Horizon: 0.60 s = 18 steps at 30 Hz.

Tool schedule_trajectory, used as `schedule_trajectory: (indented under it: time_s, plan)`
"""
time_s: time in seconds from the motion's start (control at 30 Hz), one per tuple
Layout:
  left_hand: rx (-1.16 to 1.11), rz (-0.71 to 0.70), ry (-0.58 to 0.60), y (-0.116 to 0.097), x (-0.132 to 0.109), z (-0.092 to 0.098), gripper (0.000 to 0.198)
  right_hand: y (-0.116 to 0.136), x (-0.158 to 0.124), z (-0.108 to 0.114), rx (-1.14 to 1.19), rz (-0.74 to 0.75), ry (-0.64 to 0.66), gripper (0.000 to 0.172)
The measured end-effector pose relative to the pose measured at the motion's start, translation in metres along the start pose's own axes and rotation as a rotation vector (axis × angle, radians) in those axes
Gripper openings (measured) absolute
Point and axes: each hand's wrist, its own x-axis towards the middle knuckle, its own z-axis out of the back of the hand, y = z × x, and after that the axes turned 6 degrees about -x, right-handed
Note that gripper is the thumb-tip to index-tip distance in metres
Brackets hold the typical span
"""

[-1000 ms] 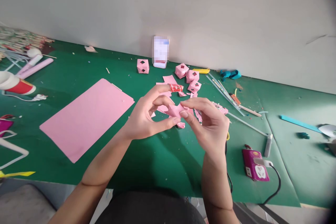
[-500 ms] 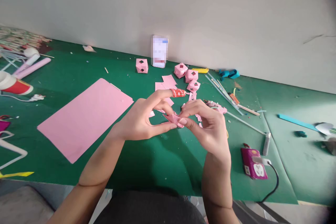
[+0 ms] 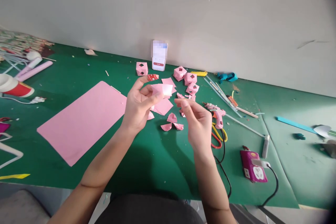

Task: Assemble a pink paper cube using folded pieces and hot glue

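My left hand is clamped on a small piece of pink paper, pinching it between thumb and fingers. The paper sits at my fingertips, reaching out past my thumb toward the right, and its right end catches the light and looks nearly white. My left index finger, with a red wrap round its tip, stands lifted clear above the paper.

My right hand is near the paper, to the right of it and a little lower, and does not touch it. Its thumb and index finger are together at the tips, and the other fingers curl in behind.

Beneath the paper and partly behind it, flat pink squares lie on the green table. Between my hands and nearer to me, 3 small folded pieces rest in a tight cluster. Farther back are 4 pink paper balls with diamond-shaped holes: 3 grouped close together and 1 apart on the left, near a phone leaning on the wall.

A large pink sheet lies left of my left hand. Just beyond my right hand is a pink glue gun, and farther right, a purple power block.
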Motion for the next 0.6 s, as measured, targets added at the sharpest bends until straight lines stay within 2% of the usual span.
schedule_trajectory:
  time_s: [0.1, 0.2, 0.47, 0.6]
  plan:
    - [0.027, -0.004, -0.031, 0.002, -0.002, -0.002, 0.049, 0.0, -0.001, -0.006, 0.087, -0.038, 0.052, 0.018]
    - [0.064, 0.015, -0.009, 0.001, -0.007, -0.006, 0.05, -0.002, -0.001, -0.009, 0.133, -0.071, 0.047, 0.018]
    - [-0.046, 0.179, 0.048, -0.001, -0.015, -0.012, 0.043, -0.01, 0.005, -0.007, 0.252, -0.118, 0.07, 0.014]
    - [-0.139, 0.315, 0.083, -0.002, -0.015, -0.012, 0.044, -0.016, 0.006, -0.009, 0.306, -0.052, 0.099, 0.013]
